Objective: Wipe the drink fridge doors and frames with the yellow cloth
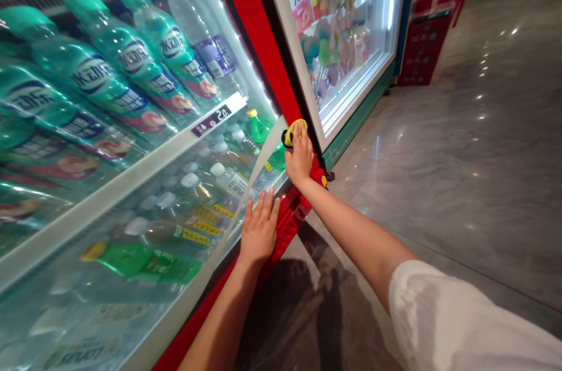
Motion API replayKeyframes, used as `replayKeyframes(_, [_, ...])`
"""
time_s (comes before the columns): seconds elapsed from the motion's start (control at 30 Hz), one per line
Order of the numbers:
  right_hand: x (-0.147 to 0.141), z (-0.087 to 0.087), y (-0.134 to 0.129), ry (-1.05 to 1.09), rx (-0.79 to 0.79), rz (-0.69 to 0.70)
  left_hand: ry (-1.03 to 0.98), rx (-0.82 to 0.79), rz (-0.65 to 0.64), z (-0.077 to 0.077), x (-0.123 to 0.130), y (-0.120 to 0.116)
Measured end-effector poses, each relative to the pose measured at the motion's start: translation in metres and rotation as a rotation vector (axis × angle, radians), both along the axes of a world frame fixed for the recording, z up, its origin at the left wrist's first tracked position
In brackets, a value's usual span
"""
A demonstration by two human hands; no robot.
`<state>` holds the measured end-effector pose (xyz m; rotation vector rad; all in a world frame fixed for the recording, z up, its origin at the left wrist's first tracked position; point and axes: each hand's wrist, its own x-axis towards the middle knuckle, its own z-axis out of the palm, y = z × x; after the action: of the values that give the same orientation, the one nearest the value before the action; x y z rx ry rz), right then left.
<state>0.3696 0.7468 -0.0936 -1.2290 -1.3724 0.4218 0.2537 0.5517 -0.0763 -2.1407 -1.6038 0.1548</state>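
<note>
A red-framed drinks cooler (259,26) with a glass front fills the left side. My right hand (300,154) is closed on a yellow and black object (295,132), pressed against the cooler's lower right corner. Below and left of it, my left hand (260,224) lies with spread fingers on the cooler's bottom edge, holding nothing. A pale curved strip (259,169) runs along the lower edge of the glass, up to the yellow and black object. Whether the strip is loose, I cannot tell.
Teal-capped bottles (94,69) and a green bottle (144,263) stand or lie behind the glass. A second lit fridge (364,99) adjoins on the right. Red boxes (424,49) are stacked beyond it on the shiny floor (465,154).
</note>
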Motion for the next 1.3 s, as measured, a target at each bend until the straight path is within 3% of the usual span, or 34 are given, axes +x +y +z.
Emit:
replayKeyframes(0.27, [0.008, -0.084, -0.005, 0.043, -0.201, 0.045, -0.003, -0.042, 0.022, -0.011, -0.007, -0.002])
replayKeyframes(0.47, [0.021, -0.098, 0.006, 0.081, -0.392, 0.060, -0.012, -0.068, 0.023, -0.015, -0.015, -0.012])
replayKeyframes(0.53, [0.010, -0.100, -0.016, 0.074, -0.438, 0.071, -0.012, -0.065, 0.021, -0.015, -0.017, -0.017])
replayKeyframes(0.6, [-0.010, -0.102, -0.054, 0.059, -0.464, 0.101, -0.008, -0.061, 0.025, -0.016, -0.019, -0.022])
replayKeyframes(0.7, [-0.044, -0.103, -0.117, 0.023, -0.427, 0.190, -0.006, -0.055, 0.040, -0.018, -0.019, -0.026])
replayKeyframes(0.77, [-0.054, -0.101, -0.136, -0.006, -0.373, 0.224, -0.014, -0.050, 0.053, -0.020, -0.019, -0.028])
replayKeyframes(0.87, [-0.040, -0.094, -0.111, 0.029, -0.374, 0.150, -0.028, -0.039, 0.058, -0.021, -0.019, -0.028])
replayKeyframes(1.0, [-0.001, -0.074, -0.030, 0.078, -0.349, 0.054, -0.011, -0.010, 0.034, -0.015, -0.018, -0.025])
replayKeyframes(1.07, [0.009, -0.058, -0.002, 0.093, -0.318, 0.034, -0.001, 0.007, 0.020, -0.010, -0.015, -0.021])
replayKeyframes(1.2, [0.008, -0.034, 0.003, 0.021, -0.105, 0.082, 0.015, 0.044, 0.000, 0.003, -0.005, -0.008])
replayKeyframes(1.3, [0.009, -0.044, -0.014, -0.083, 0.093, 0.174, 0.014, 0.070, -0.002, 0.010, 0.004, -0.002])
